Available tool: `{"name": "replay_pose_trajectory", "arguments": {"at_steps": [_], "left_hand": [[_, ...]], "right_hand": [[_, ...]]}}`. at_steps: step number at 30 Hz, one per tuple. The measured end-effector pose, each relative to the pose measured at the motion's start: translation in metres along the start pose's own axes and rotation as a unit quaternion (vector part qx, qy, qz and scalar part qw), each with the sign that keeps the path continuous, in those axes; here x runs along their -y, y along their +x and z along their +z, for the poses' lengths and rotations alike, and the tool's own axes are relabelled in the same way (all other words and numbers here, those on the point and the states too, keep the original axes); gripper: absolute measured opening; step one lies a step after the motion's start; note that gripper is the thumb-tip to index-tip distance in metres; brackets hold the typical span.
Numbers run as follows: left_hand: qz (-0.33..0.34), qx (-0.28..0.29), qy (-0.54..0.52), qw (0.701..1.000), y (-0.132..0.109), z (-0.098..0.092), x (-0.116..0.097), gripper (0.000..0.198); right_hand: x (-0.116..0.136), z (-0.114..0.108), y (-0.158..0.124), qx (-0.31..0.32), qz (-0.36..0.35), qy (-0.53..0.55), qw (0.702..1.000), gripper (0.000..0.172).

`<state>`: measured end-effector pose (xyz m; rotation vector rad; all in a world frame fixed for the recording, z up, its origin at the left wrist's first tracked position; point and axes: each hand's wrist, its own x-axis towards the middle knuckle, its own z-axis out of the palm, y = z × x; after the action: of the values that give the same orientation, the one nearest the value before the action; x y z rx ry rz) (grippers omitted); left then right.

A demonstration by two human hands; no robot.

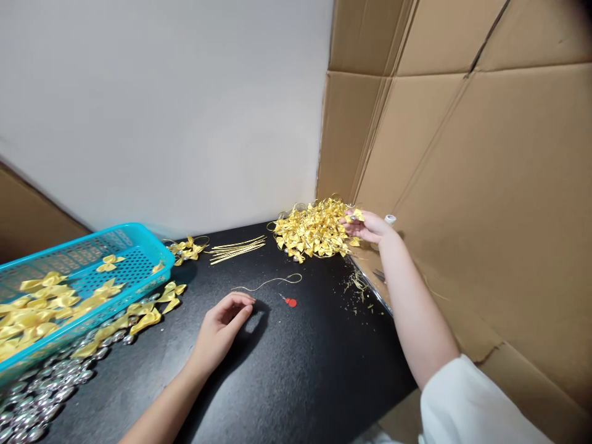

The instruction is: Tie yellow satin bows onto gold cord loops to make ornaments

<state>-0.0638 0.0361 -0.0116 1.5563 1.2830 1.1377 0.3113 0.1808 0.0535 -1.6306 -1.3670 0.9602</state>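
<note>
My left hand rests low over the black table, its fingers curled and the thumb close to the index fingertip. A thin gold cord runs from behind those fingers and ends in a loop; whether the fingers pinch it is hidden. Just right of that hand lies a small red tag-like piece with a thin metal tip. My right hand reaches to the far right, fingers closed on a yellow ribbon bow with a silver bead. Beside it is a heap of similar beaded bows.
A turquoise basket with yellow bows stands at left. Silver beads and loose bows lie along its front. Gold strips lie at the back. Cord scraps litter the right edge, near cardboard walls and a white-capped container.
</note>
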Motion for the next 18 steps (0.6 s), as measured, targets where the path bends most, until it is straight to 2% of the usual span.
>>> {"name": "replay_pose_trajectory", "arguments": {"at_steps": [4, 8, 12, 18], "left_hand": [[0.003, -0.004, 0.0, 1.0, 0.001, 0.0, 0.001, 0.024], [0.002, -0.004, -0.003, 1.0, 0.0, 0.001, 0.001, 0.023], [0.001, -0.004, -0.006, 1.0, 0.001, 0.0, 0.002, 0.024], [-0.003, -0.002, -0.008, 1.0, 0.0, 0.0, 0.002, 0.023]], "right_hand": [[-0.012, -0.003, 0.006, -0.044, 0.039, -0.117, 0.991, 0.03], [-0.022, -0.007, 0.01, -0.075, 0.061, -0.234, 0.967, 0.03], [-0.026, -0.007, 0.012, -0.063, 0.057, -0.306, 0.948, 0.029], [-0.023, 0.006, 0.009, -0.033, 0.07, -0.362, 0.929, 0.028]]}}
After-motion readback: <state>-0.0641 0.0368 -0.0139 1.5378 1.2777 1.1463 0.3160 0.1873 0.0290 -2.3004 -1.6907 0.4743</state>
